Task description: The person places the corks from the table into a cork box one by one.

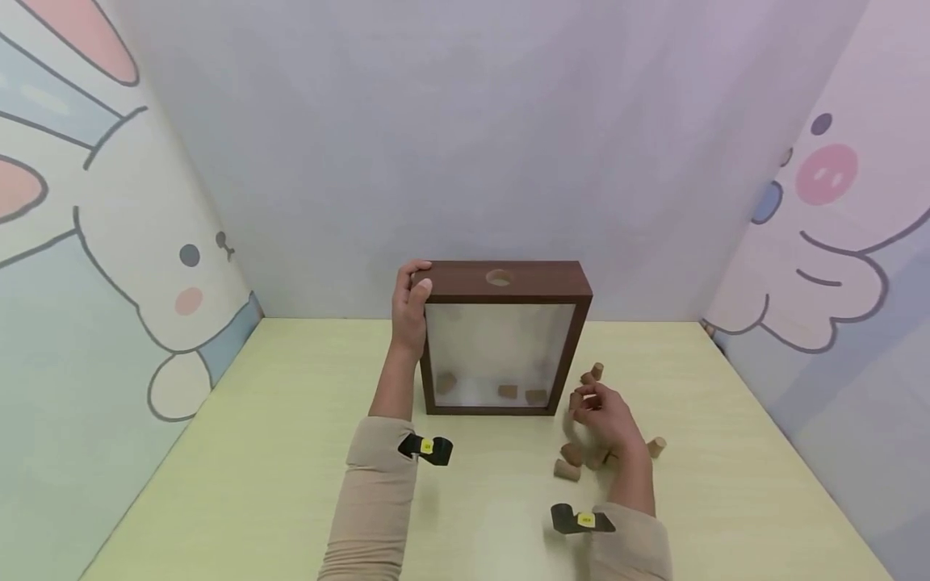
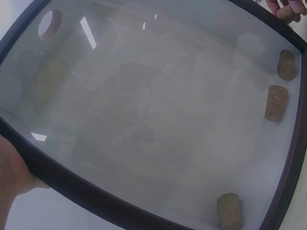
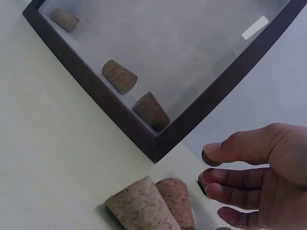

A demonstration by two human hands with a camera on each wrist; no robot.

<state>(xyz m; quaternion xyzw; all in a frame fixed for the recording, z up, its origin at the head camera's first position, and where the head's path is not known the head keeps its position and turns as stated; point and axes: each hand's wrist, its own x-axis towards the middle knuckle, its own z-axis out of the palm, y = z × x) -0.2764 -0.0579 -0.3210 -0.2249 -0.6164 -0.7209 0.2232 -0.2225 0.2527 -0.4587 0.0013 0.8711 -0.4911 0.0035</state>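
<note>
Three corks (image 3: 120,76) lie inside the box (image 1: 461,282) your left grip (image 1: 410,319) clasps; your right grip (image 1: 609,418) pinches another cork (image 1: 576,403), a pickup likely calling for lifting to the hole (image 1: 500,278).

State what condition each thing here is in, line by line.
Box: standing upright
Top hole: open
Corks inside: resting at the bottom
Loose corks: scattered on the table
Left hand: gripping the box's upper left side
Right hand: pinching one cork, outside the box
</note>
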